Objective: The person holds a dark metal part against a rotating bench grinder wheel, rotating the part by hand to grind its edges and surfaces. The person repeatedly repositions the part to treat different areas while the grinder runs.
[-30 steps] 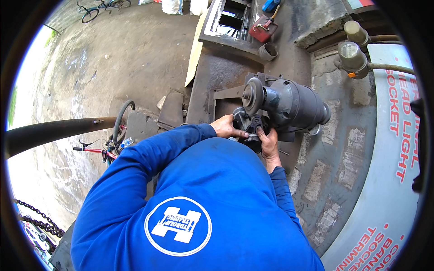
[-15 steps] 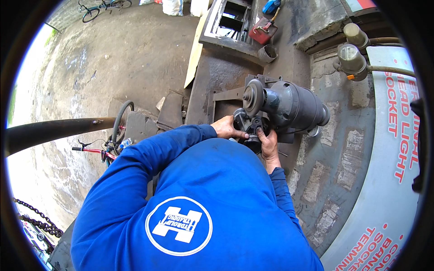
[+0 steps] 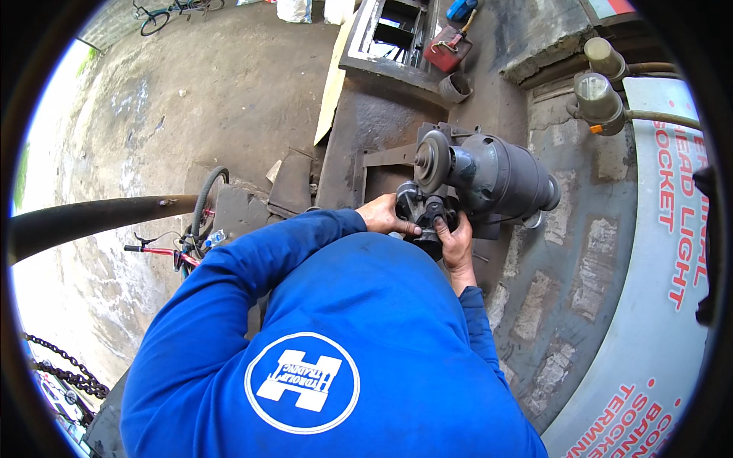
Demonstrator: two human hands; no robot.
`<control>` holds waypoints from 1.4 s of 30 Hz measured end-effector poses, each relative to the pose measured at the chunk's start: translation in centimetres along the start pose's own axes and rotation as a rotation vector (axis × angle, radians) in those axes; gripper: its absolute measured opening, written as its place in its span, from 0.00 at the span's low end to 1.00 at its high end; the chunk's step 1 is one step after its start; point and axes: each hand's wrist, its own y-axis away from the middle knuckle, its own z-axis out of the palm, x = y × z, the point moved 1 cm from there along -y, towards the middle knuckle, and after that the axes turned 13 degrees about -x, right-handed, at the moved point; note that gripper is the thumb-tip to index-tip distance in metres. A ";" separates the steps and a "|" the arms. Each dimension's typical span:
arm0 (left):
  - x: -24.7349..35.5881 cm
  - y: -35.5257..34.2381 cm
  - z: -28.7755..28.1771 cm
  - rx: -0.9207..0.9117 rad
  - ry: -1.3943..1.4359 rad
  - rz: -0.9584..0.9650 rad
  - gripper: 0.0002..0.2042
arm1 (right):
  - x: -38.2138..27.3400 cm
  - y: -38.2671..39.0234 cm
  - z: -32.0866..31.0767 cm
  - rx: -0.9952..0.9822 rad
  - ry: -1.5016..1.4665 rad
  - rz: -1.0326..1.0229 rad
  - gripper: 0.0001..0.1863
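Observation:
A cast metal part (image 3: 412, 204), silvery on its left and dark on its right, is held in both my hands; its exact kind cannot be told. My left hand (image 3: 382, 215) grips the silvery side, thumb laid across the near face. On the right, my right hand (image 3: 458, 248) is closed round the dark side with its thumb on top. Just beyond the part is the round wheel (image 3: 433, 162) of a grey bench grinder (image 3: 500, 177). The wheel stands very near the part, and whether they touch is hidden. My body covers the part's lower end.
A metal frame (image 3: 388, 158) sits left of the grinder. Farther off are a red box (image 3: 447, 50) and a small grey can (image 3: 456, 88). Clear-cupped fittings (image 3: 597, 99) and a printed sign (image 3: 672, 229) line the right. At left, a dark pole (image 3: 99, 217) crosses before a bicycle (image 3: 179, 256).
The whole view has shifted very slightly. Both hands keep their hold on the metal part, which appears tilted a little differently near the wheel.

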 end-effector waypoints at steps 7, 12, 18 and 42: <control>-1.4 0.0 0.4 -0.020 0.036 0.076 0.43 | -3.4 1.4 1.0 0.069 0.114 -0.069 0.39; -1.4 -0.5 0.6 -0.058 0.025 0.050 0.42 | -2.7 1.5 0.9 0.088 0.022 -0.030 0.38; -0.4 -0.7 0.9 -0.067 0.012 -0.032 0.41 | -1.7 1.7 0.2 0.069 -0.022 -0.021 0.36; -0.5 -1.3 1.2 -0.057 -0.030 -0.043 0.41 | 0.8 1.7 -1.1 0.060 0.026 -0.003 0.34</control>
